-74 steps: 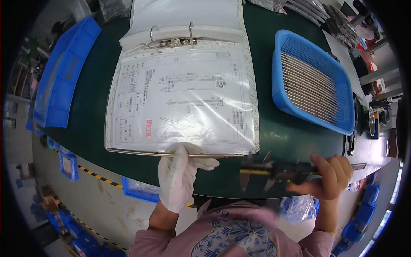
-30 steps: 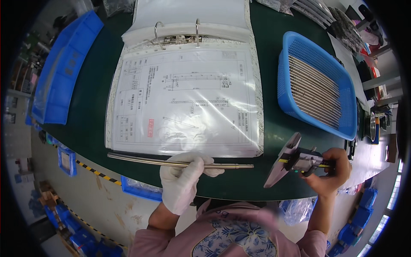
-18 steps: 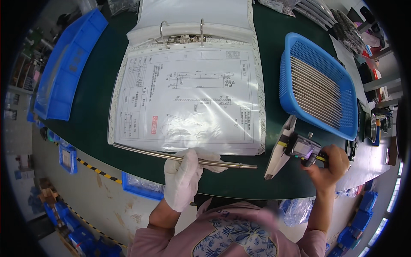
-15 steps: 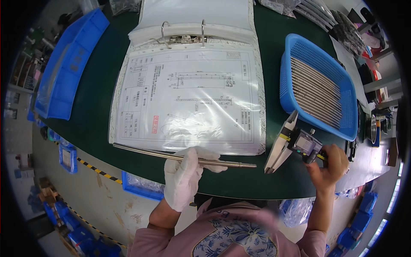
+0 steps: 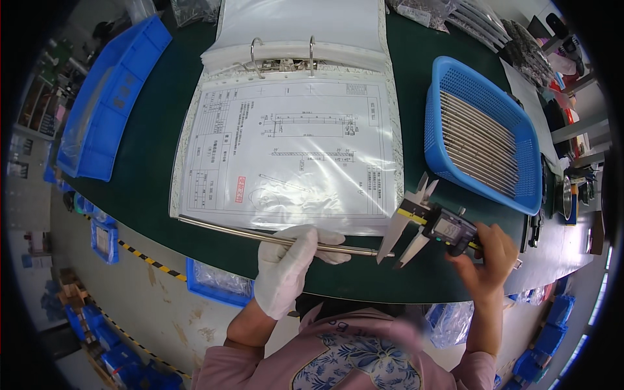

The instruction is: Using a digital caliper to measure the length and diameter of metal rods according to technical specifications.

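Metal rod (image 5: pixel 240 231) in gloved left grip (image 5: pixel 286 270)

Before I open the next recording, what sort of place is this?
Probably a workshop or factory inspection area: the right hand holds a digital caliper, a technical drawing lies in an open binder, and a blue basket holds slim metal rods.

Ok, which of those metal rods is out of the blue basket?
The rod gripped by the white-gloved left hand; the other rods lie side by side in the blue basket.
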### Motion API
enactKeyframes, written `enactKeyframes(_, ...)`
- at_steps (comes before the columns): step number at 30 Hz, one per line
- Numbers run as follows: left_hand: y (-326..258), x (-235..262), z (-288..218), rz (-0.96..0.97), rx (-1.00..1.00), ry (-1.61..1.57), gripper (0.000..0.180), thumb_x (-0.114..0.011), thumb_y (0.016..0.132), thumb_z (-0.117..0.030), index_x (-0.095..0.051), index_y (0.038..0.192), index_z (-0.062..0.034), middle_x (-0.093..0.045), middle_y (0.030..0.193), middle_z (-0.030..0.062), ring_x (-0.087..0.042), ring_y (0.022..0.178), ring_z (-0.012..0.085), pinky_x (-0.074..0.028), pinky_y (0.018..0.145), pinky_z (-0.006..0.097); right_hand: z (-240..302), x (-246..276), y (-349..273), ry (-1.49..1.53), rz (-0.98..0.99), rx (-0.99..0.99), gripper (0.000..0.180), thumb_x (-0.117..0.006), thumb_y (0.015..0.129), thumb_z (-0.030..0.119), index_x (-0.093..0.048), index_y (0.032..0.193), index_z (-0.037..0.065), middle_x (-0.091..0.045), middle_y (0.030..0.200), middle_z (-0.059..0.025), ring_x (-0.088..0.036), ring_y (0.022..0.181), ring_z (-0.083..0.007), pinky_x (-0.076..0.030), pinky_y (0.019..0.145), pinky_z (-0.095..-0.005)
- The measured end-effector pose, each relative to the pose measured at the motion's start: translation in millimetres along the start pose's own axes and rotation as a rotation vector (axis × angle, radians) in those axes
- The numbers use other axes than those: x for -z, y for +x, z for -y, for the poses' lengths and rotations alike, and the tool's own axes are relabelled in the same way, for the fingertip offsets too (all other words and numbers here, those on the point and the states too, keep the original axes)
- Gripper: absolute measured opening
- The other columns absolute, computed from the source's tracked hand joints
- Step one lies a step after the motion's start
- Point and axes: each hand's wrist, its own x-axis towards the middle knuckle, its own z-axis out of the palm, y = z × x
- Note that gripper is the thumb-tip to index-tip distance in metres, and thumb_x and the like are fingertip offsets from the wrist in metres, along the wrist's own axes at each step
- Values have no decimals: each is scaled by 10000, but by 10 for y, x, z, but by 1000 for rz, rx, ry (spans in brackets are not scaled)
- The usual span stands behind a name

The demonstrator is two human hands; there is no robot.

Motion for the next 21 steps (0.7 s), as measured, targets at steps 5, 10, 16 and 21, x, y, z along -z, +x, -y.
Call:
enactKeyframes(5, 46, -42, -8, -29, 26, -10, 321, -438, 946, -195, -585, 972, 89, -628, 920, 211, -651, 749, 252, -526, 717, 324, -9, -23, 26, -32, -51, 23, 400, -650, 756, 318, -582, 943, -29, -481, 596, -71, -438, 453, -193, -324, 425, -297)
enactKeyframes(10, 55, -121, 2, -69, 38, 24, 379, -435, 949, -240, -604, 929, 99, -636, 873, 208, -654, 728, 225, -516, 665, 277, 118, -51, 125, -26, -145, 119, 421, -615, 754, 222, -566, 1058, -66, -474, 597, -73, -438, 454, -186, -328, 425, -295)
enactKeyframes(16, 60, -126, -3, -81, 23, 34, 363, -473, 935, -241, -613, 888, 90, -647, 796, 188, -649, 685, 202, -510, 659, 273, 123, -79, 162, -54, -128, 163, 517, -671, 724, 275, -563, 1114, -47, -476, 582, -53, -445, 451, -172, -334, 421, -281)
enactKeyframes(21, 71, -130, -11, -143, 65, 80, 341, -522, 912, -244, -624, 858, 77, -645, 693, 155, -635, 647, 169, -497, 647, 266, 161, -105, 138, 123, -83, 113, 405, -717, 697, 228, -598, 995, -20, -477, 576, -45, -429, 449, -156, -335, 421, -265)
